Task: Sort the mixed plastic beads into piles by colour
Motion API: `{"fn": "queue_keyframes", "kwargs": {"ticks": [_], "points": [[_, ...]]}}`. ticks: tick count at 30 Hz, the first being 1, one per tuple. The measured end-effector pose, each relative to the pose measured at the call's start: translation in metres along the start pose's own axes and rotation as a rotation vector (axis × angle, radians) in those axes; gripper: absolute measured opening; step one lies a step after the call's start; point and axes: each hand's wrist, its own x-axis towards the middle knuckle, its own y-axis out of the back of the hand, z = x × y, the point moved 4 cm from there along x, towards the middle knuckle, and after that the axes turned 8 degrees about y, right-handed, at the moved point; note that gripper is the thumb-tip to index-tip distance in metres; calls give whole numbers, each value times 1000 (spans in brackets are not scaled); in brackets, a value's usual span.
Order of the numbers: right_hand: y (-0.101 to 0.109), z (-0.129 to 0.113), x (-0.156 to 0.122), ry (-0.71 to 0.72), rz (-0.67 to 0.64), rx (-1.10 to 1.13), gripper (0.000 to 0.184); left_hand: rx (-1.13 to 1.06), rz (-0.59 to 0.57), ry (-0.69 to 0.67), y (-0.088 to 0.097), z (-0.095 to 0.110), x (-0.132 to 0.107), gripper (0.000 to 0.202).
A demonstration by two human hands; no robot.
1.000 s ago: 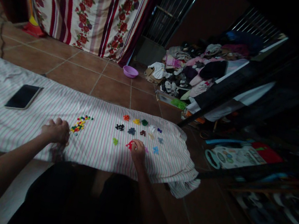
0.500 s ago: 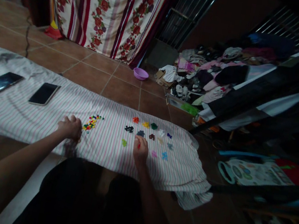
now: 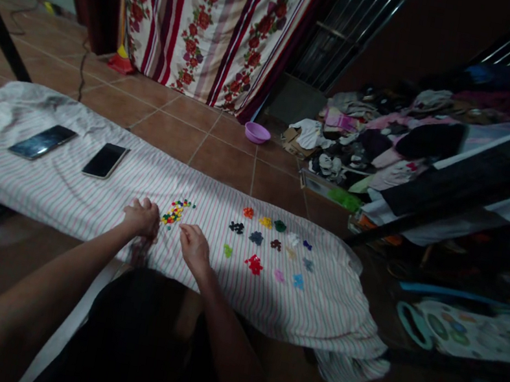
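A striped cloth (image 3: 85, 200) lies across the tiled floor. A mixed pile of small coloured pieces (image 3: 175, 212) sits on it in front of me. My left hand (image 3: 141, 218) rests curled on the cloth just left of that pile. My right hand (image 3: 193, 246) lies on the cloth just right of the pile, fingers loosely bent and pointing toward it. Farther right, sorted little heaps lie in rows: a red heap (image 3: 254, 263), a green heap (image 3: 227, 251), a black heap (image 3: 236, 227), an orange heap (image 3: 248, 212), a yellow heap (image 3: 266, 222) and a blue heap (image 3: 298, 281).
Two phones (image 3: 105, 160) (image 3: 42, 141) lie on the cloth's left part. A purple bowl (image 3: 256, 133) stands on the tiles beyond. A flowered curtain (image 3: 216, 19) hangs at the back. Heaped clothes (image 3: 367, 138) and dark furniture fill the right. My dark-clothed knees are below the cloth.
My right hand left the red heap and moved left to beside the mixed pile. The red heap now lies uncovered. The view shifted left.
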Motion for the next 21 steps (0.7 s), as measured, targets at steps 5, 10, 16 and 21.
{"fn": "queue_keyframes", "kwargs": {"ticks": [5, 10, 16, 21], "points": [[-20, -7, 25, -36, -37, -37, 29, -3, 28, -10, -2, 0, 0, 88], [-28, -6, 30, -84, -48, -101, 29, -16, 39, -13, -5, 0, 2, 90], [-31, -7, 31, -114, -46, -141, 21, -19, 47, -18, -8, -1, 5, 91], [-29, -10, 29, -97, -18, -127, 17, -20, 36, -6, -7, -1, 5, 94]]}}
